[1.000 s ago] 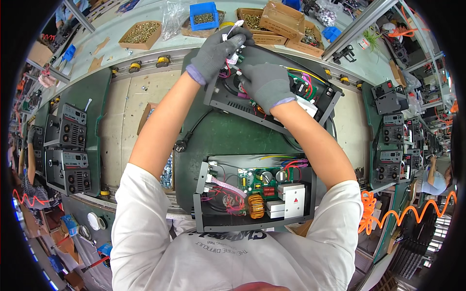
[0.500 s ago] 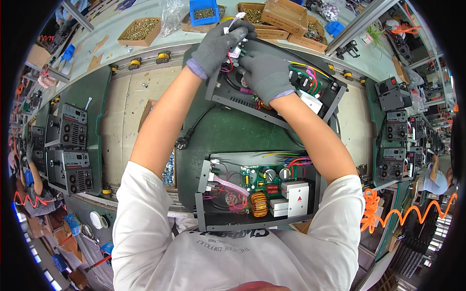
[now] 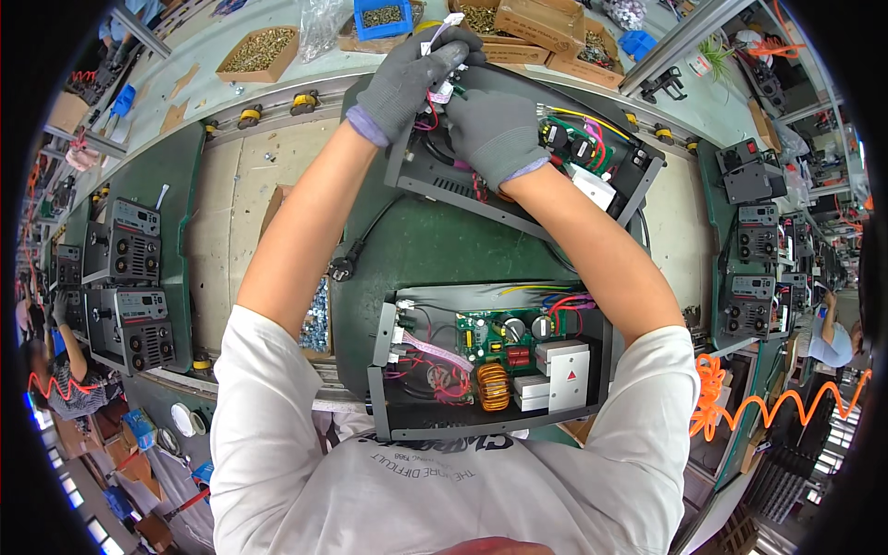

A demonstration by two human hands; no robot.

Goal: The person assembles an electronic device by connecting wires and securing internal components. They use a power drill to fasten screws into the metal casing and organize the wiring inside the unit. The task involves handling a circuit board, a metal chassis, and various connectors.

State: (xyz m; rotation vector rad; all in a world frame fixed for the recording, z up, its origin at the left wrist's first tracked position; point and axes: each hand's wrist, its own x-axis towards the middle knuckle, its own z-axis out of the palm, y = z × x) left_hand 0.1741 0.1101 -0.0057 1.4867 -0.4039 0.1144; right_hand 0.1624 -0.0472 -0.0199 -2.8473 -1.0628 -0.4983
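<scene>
Curled in at the left end of the far casing, the grey-gloved left hand (image 3: 412, 88) is nearly closed; exactly what its fingertips pinch cannot be told. The grey-gloved right hand (image 3: 495, 134) bends over the same casing's interior, its fingertips close to the left hand; whether they grip anything cannot be told either.

Largest is the dark green, flat workboard (image 3: 444, 250) under both casings. On its far part, set askew, sits the black metal, open-topped far casing (image 3: 504, 220), with a green circuit board and coloured wires inside. Nearer the person's chest, well apart from the hands, lies a second black metal, open-topped casing (image 3: 490, 427). Within that one are a green rectangular circuit board (image 3: 476, 342), a silver metal finned block (image 3: 568, 379) with a red triangular mark, and, just left of the block, a copper-coloured ring-shaped coil (image 3: 494, 387).

Beyond the workboard stand a brown cardboard tray (image 3: 259, 57) of brass-coloured small parts and a smaller blue plastic bin (image 3: 383, 30). A black moulded power plug (image 3: 342, 268) rests at the workboard's left edge. Smallest, a white plastic connector (image 3: 453, 18) sticks out above the left hand.
</scene>
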